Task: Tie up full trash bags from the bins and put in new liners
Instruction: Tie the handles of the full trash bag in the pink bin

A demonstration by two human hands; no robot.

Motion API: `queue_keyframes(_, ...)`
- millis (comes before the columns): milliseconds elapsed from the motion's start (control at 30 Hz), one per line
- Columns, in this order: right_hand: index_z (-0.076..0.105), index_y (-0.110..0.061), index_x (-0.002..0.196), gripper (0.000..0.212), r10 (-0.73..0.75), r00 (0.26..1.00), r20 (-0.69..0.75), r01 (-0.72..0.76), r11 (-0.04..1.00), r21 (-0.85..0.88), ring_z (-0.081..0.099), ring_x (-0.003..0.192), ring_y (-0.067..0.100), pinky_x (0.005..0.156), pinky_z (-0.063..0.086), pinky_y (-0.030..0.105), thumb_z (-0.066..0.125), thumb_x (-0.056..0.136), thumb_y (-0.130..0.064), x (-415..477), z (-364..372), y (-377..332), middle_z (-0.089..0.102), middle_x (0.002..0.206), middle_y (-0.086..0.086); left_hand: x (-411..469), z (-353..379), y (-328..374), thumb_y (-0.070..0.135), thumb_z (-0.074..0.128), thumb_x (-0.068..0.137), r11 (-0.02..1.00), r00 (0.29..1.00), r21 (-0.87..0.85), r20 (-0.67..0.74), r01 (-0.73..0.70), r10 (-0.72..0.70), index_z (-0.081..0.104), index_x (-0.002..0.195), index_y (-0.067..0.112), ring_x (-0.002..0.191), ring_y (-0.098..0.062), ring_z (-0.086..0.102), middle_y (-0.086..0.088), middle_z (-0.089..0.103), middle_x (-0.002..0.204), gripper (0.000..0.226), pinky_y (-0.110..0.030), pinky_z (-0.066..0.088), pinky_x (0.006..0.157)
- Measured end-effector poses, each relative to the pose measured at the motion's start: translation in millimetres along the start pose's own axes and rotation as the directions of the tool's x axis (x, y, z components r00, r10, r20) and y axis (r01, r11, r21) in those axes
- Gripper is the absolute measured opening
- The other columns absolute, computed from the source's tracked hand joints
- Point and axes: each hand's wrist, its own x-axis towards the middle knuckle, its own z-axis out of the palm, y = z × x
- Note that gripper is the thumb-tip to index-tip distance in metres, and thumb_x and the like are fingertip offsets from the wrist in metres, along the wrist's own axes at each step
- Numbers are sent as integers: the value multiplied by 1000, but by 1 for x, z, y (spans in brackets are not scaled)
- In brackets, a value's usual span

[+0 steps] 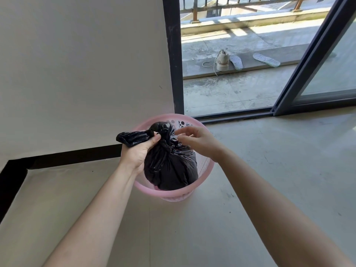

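A full black trash bag (pixel 170 166) sits in a pink perforated plastic bin (pixel 173 194) on the concrete floor. The bag's neck is twisted and knotted at the top. My left hand (pixel 137 151) grips the neck just below the knot, and a loose black end sticks out to the left past my fingers. My right hand (pixel 196 140) hovers at the right of the knot with fingers loosely spread, touching or nearly touching the plastic; it holds nothing that I can see.
A beige wall (pixel 77 64) with a dark skirting stands to the left behind the bin. An open sliding glass door (pixel 317 70) leads to a balcony, where a shoe (pixel 222 61) and two insoles (pixel 265 59) lie.
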Motion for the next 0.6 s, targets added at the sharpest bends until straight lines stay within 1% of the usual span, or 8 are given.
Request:
queue_keyframes(67, 67, -23, 122, 30, -12, 998, 58, 9, 999, 43, 57, 78, 4, 70, 45, 16, 65, 92, -21, 0, 0, -5, 60, 89, -4, -1, -1, 2, 0, 80, 66, 999, 999, 50, 47, -17, 15, 68, 95, 1, 82, -17, 72, -5, 74, 85, 31, -26, 58, 78)
queue_keyframes(133, 67, -24, 123, 29, -27, 995, 93, 25, 1000, 18, 54, 72, 2, 67, 43, 12, 64, 94, -27, -2, 1, -9, 56, 83, -6, -5, 2, 3, -1, 76, 72, 997, 993, 76, 115, -31, 22, 69, 93, 2, 84, -16, 72, -4, 75, 86, 22, -24, 56, 77)
queue_keyframes(267, 70, -17, 90, 14, -101, 994, -32, 96, 988, -123, 47, 52, -3, 57, 36, 11, 65, 95, -29, 1, 5, -5, 55, 58, -19, -8, 9, 4, 3, 60, 92, 999, 982, -12, 186, -40, 41, 67, 104, 3, 95, -18, 71, -6, 74, 95, 13, -26, 56, 83)
queue_keyframes(333, 67, -21, 87, 10, -193, 976, -100, 162, 954, -252, 50, 62, -1, 65, 38, 17, 64, 94, -28, 4, 7, 1, 56, 72, -16, -6, 11, 5, 14, 48, 101, 993, 968, -122, 248, -3, 34, 62, 109, 6, 103, -21, 68, -8, 70, 102, 18, -31, 54, 92)
queue_keyframes(400, 68, -18, 93, 11, -347, 933, -96, 263, 839, -477, 51, 73, 7, 71, 40, 25, 60, 95, -26, 4, 9, 3, 56, 84, -11, -5, 15, 7, 25, 39, 105, 981, 974, -192, 226, 32, 12, 61, 104, 8, 106, -21, 67, -9, 69, 98, 28, -34, 51, 99)
queue_keyframes(467, 63, -15, 99, 14, -423, 906, -27, 296, 677, -673, 52, 82, 15, 68, 39, 32, 54, 97, -26, 0, 9, 0, 57, 93, -6, -1, 16, 7, 32, 35, 106, 970, 991, -236, 131, 51, -20, 60, 89, 9, 94, -19, 70, -5, 66, 77, 38, -35, 49, 98)
queue_keyframes(500, 59, -16, 100, 15, -422, 906, 0, 284, 609, -740, 51, 84, 16, 65, 36, 32, 50, 99, -27, -3, 8, 0, 58, 97, -6, 3, 14, 6, 34, 35, 106, 960, 997, -272, 68, 62, -45, 57, 82, 11, 79, -17, 70, -2, 60, 65, 40, -36, 50, 95)
queue_keyframes(600, 48, -16, 99, 16, -385, 923, 5, 211, 493, -844, 52, 82, 20, 61, 33, 32, 41, 101, -31, -8, -1, 8, 58, 102, -5, 11, 3, 4, 34, 40, 105, 945, 989, -321, -99, 69, -106, 46, 70, 14, 43, -10, 37, 5, 37, 49, 40, -28, 54, 62)
